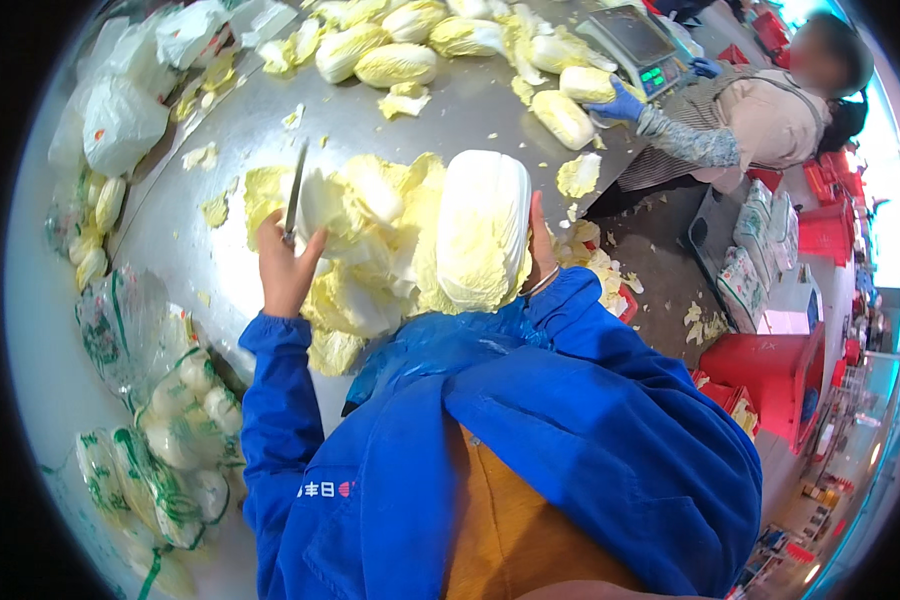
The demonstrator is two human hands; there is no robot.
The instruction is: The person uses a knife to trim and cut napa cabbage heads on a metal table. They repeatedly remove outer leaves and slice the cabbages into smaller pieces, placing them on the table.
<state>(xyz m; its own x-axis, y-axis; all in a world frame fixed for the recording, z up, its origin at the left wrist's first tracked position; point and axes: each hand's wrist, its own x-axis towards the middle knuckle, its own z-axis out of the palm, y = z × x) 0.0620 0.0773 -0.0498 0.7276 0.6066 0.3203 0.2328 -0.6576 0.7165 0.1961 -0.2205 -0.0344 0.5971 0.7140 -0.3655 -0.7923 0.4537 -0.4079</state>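
Observation:
My left hand [286, 264] grips a knife [297, 187], its blade pointing away from me above the steel table [217, 161]. Loose napa cabbage leaves [364, 285] are heaped right beside that hand, between it and my body. A trimmed napa cabbage head [483, 229], white at its far end and pale yellow nearer me, is held upright in my right hand [541, 244]. The fingers press its right side; part of this hand is hidden behind the cabbage. Other leaves lean against the head's left side.
More napa cabbages [395, 65] lie along the far edge. At the far right, a co-worker's gloved hand [621, 101] touches a cabbage beside a digital scale [637, 45]. Bagged vegetables [187, 420] line the left. Red crates [765, 375] stand on the right.

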